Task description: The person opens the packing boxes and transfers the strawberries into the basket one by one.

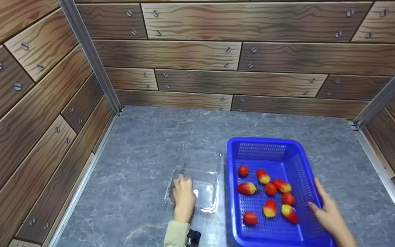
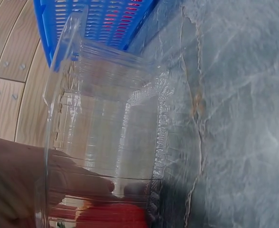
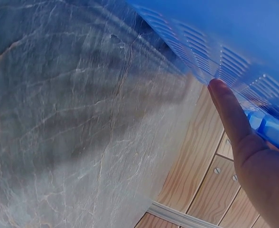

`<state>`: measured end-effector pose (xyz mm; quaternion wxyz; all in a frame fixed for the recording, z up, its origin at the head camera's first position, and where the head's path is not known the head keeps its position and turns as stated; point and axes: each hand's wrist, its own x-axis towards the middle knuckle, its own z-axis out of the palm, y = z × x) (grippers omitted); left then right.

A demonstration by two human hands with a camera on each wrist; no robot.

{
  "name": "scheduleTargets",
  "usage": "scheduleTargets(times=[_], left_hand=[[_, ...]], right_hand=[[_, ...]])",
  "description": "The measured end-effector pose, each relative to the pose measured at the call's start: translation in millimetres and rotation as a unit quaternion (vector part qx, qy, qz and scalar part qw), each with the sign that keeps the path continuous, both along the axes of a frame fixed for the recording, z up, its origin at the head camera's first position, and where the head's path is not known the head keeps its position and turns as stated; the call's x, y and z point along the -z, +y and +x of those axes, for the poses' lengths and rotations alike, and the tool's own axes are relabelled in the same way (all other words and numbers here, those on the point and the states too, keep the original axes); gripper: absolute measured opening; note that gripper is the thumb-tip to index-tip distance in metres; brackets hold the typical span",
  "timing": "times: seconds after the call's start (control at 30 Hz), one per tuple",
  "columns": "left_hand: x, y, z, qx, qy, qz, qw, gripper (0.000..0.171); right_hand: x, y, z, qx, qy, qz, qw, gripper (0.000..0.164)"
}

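Note:
My left hand (image 1: 184,192) reaches down into an open clear plastic clamshell box (image 1: 206,200) on the grey surface. In the left wrist view, its fingers (image 2: 89,179) show through the box wall, pinching a red toy strawberry (image 2: 113,216) with a yellowish patch near the box bottom. Most of that strawberry lies outside the frame. On the right, my right hand (image 1: 331,216) grips the side rim of a blue plastic basket (image 1: 231,206), thumb over the rim. Inside the basket lie several red-and-yellow strawberries (image 1: 270,208) and several rounder red fruits (image 1: 270,189).
The box's clear lid (image 1: 201,157) lies folded back behind it, close to the basket's left side. Wood-patterned walls (image 1: 190,55) enclose the marbled grey table (image 1: 142,137) at the back and both sides, with metal strips (image 1: 81,192) along the edges.

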<state>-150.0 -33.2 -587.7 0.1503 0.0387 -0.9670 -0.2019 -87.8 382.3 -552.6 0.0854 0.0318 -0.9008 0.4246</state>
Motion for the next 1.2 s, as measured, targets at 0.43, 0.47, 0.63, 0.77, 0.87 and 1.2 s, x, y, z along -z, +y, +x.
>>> scheduleTargets(times=[0.43,0.47,0.63,0.77,0.87,1.2], left_hand=[[-6.0,-2.0,-2.2,0.012,0.049,0.013,0.9987,0.023],[-7.0,-2.2,-1.8,0.014,0.053,0.012,0.9984,0.022],[-14.7,-3.0,-0.3,0.023,0.064,0.013,0.9976,0.022],[-22.2,-3.4,0.6,0.027,0.058,0.022,0.9977,0.024],[-27.0,-3.5,0.4,0.026,0.051,0.03,0.9979,0.025],[-43.5,0.6,-5.5,0.04,0.067,0.04,0.9962,0.027]], right_hand=[[-0.5,1.6,0.8,0.005,-0.004,0.001,1.0,0.085],[-0.5,2.0,0.8,0.004,-0.005,-0.001,1.0,0.085],[1.9,2.8,0.7,0.004,0.002,0.003,1.0,0.086],[6.6,2.7,0.6,-0.004,0.034,-0.008,0.999,0.086],[8.7,2.4,-0.3,-0.009,0.046,-0.016,0.999,0.086],[4.9,1.0,-0.4,-0.002,0.03,-0.001,1.0,0.089]])
